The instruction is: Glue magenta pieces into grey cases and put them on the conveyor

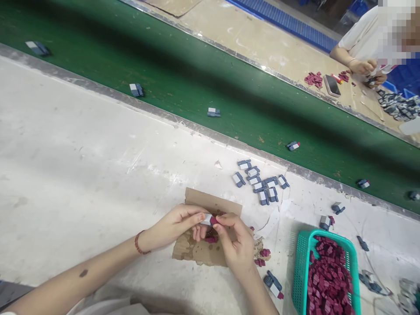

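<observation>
Showing white-faced part (206,219), maroon end piece (213,220)

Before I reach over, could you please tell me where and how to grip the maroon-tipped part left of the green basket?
I'd pinch the maroon-tipped part across its middle, from above: it lies slanted, its small maroon tip on the side toward the green basket, while the right forearm crowds its other side.

Dark Red Beside Green and Grey

The held piece (206,219) shows a pale grey face and a dark red end. The loose pieces (252,172) are blue-grey with whitish faces. The basket (298,275) is turquoise; its small parts (328,280) are dark red. The belt (177,83) is green, the tabletop (82,153) white, the cardboard (213,199) brown with darker spots.
</observation>
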Available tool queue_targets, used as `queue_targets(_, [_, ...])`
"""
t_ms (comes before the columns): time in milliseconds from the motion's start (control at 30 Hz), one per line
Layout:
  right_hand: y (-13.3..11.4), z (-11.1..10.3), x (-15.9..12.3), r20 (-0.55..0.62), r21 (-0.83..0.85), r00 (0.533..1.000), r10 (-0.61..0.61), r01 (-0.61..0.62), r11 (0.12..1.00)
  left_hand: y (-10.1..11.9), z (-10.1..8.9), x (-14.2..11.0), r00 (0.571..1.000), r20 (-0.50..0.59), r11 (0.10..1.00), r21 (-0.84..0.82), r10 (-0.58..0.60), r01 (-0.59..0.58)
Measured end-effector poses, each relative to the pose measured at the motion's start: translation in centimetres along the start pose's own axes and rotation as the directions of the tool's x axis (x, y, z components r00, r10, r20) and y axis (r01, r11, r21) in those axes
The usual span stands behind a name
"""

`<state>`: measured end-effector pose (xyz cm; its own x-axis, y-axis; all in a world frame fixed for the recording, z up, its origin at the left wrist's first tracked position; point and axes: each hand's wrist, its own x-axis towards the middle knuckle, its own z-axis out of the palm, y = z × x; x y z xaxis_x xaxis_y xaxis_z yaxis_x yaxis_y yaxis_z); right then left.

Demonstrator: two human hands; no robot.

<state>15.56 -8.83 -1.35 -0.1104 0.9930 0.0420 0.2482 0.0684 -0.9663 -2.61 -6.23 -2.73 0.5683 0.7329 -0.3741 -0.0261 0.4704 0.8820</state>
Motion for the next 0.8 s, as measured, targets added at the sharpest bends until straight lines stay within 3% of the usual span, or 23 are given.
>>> queue_targets(200, [-0.1, -0.2, 0.1, 0.016, 0.004, 0.999, 0.041, -0.042, 0.999, 0.7, 0.1, -0.5, 0.99, 0.052, 0.913, 0.383, 0.132, -0.142])
queue_targets(533, [-0.4, -0.2, 0.1, 0.011, -0.014, 0.999, 0.049, -0.049, 0.999, 1.5, 0.3, -0.4, 0.983, 0.072, 0.814, 0.553, 0.167, -0.179])
queue_targets(667, [-1.2, -2.2, -0.3, -0.004, -0.119, 0.998, 0.065, -0.065, 0.991, 3.7, -0.7, 1.1, 0.98, 0.06, 0.751, 0.634, 0.188, -0.183])
queue_targets(733, [-1.7, -4.1, -1.1, -0.078, -0.224, 0.996, 0.035, -0.052, 0.973, 5.1, -2.3, 2.9, 0.965, -0.019, 0.701, 0.69, 0.263, -0.178])
queue_targets(800, [-1.9, -6.8, -2.3, -0.191, -0.363, 0.982, -0.008, -0.063, 0.93, 6.4, -4.5, 5.4, 0.914, -0.137, 0.623, 0.768, 0.383, -0.146])
